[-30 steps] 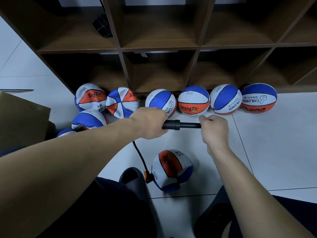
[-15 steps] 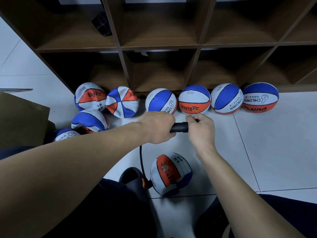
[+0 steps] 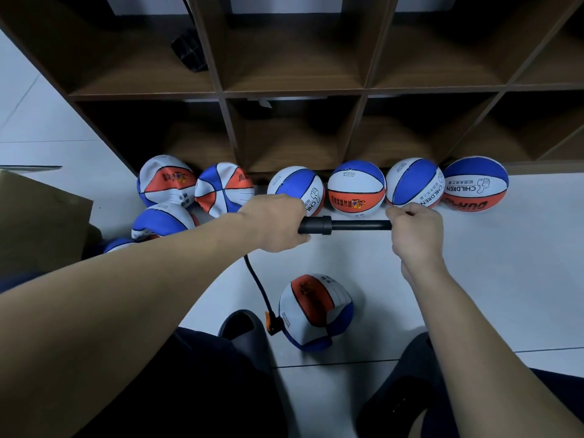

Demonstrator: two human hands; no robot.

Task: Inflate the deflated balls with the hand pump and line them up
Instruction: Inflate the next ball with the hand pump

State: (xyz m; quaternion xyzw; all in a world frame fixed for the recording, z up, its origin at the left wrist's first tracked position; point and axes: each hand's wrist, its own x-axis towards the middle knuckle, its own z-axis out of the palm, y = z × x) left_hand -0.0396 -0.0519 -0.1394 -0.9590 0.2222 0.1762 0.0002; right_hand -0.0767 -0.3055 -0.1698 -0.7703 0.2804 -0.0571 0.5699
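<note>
A black hand pump (image 3: 344,225) lies level between my hands, its rod drawn out. My left hand (image 3: 275,223) grips the pump barrel, and my right hand (image 3: 414,229) grips the handle at the rod's end. A black hose (image 3: 256,284) runs down from the barrel to an orange fitting on a partly deflated red, white and blue ball (image 3: 314,311) on the floor between my feet. Several inflated balls (image 3: 356,187) stand in a row against the shelf's foot. Wrinkled, softer balls (image 3: 166,182) lie at the left.
A dark wooden cubby shelf (image 3: 294,90) rises behind the balls, with a black object (image 3: 189,50) in an upper cell. A cardboard box (image 3: 38,222) stands at the left. My dark slippers (image 3: 243,327) flank the ball on the white tiled floor (image 3: 489,279).
My right hand has pulled the handle out to the right again after pushing it in half a second ago. The ball on the floor looks slightly fuller.
</note>
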